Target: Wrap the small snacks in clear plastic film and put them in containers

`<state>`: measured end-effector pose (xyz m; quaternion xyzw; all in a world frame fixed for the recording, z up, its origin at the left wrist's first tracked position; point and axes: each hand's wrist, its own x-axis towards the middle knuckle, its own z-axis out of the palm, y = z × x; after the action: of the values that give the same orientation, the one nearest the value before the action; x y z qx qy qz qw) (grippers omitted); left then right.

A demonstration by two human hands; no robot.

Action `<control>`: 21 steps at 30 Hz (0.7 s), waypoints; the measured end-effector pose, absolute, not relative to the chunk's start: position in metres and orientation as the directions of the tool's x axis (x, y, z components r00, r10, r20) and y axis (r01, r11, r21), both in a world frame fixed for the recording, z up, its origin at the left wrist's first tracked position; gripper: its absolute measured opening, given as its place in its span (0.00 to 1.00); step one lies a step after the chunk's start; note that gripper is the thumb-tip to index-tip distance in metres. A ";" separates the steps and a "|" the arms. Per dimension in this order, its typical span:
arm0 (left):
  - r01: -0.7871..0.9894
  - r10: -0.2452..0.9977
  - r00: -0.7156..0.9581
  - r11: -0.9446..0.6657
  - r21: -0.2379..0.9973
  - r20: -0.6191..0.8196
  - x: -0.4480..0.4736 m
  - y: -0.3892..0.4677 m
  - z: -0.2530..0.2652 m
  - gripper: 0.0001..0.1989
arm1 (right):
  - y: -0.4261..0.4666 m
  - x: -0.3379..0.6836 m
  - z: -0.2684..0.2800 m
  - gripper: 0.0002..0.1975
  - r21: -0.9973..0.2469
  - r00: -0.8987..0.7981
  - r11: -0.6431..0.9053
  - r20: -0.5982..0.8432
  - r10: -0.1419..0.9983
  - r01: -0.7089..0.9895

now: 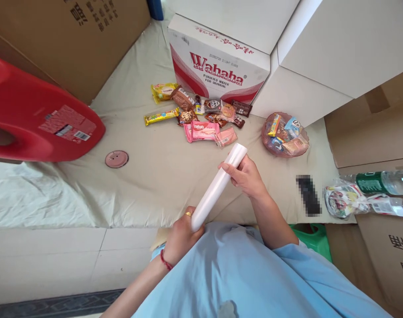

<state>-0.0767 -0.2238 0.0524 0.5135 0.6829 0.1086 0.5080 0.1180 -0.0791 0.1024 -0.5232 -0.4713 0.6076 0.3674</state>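
Slanting up to the right in front of my body is a white glossy roll, which looks like rolled plastic film or bags. My left hand, with a gold ring and a red bracelet, is wrapped round its lower end. Near the upper end, my right hand grips it with the thumb on top. Beyond the roll lie several wrapped snacks, among them a pink wafer packet and a yellow snack bar. A pink clear bowl with more snacks stands to the right.
A Wahaba-like printed water carton stands at the back. Red jug and brown box are on the left, with a round pink lid nearby. Rightward lie a blurred dark object and plastic bottles.
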 end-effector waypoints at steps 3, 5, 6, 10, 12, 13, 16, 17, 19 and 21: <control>0.511 0.824 0.124 0.424 0.748 -0.553 -0.080 -0.222 0.055 0.11 | -0.081 0.128 0.105 0.26 -0.968 -0.273 -0.249 -0.232 0.934 -0.030; 0.458 0.837 0.159 0.408 0.790 -0.524 -0.081 -0.222 0.056 0.12 | -0.082 0.133 0.109 0.25 -0.968 -0.325 -0.238 -0.200 0.924 -0.082; 0.441 0.842 0.168 0.401 0.803 -0.513 -0.080 -0.221 0.055 0.12 | -0.082 0.134 0.111 0.25 -0.965 -0.341 -0.238 -0.189 0.921 -0.108; 0.529 0.845 0.110 0.395 0.751 -0.523 -0.074 -0.218 0.053 0.09 | -0.084 0.127 0.111 0.27 -0.956 -0.284 -0.248 -0.196 0.939 -0.159; 0.660 0.844 0.035 0.383 0.646 -0.536 -0.071 -0.216 0.052 0.09 | -0.084 0.121 0.106 0.31 -0.961 -0.169 -0.256 -0.237 0.957 -0.104; 0.719 0.846 0.007 0.366 0.591 -0.532 -0.070 -0.215 0.052 0.11 | -0.083 0.118 0.104 0.33 -0.963 -0.113 -0.264 -0.257 0.960 -0.058; 0.802 0.846 0.005 0.315 0.507 -0.534 -0.068 -0.214 0.051 0.13 | -0.082 0.114 0.097 0.33 -0.954 -0.071 -0.298 -0.300 0.951 0.041; 0.800 0.840 0.016 0.315 0.510 -0.543 -0.069 -0.214 0.051 0.13 | -0.081 0.114 0.096 0.31 -0.951 -0.097 -0.306 -0.308 0.946 0.042; 0.778 0.829 0.034 0.328 0.535 -0.558 -0.070 -0.215 0.051 0.11 | -0.081 0.116 0.096 0.29 -0.951 -0.151 -0.308 -0.305 0.940 0.006; 0.748 0.834 0.046 0.336 0.572 -0.550 -0.071 -0.215 0.050 0.10 | -0.081 0.120 0.096 0.29 -0.954 -0.182 -0.297 -0.285 0.941 -0.040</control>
<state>-0.0706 -0.2151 0.0499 0.5740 0.6888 0.0487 0.4402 0.1195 -0.0811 0.0961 -0.5057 -0.4453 0.6266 0.3917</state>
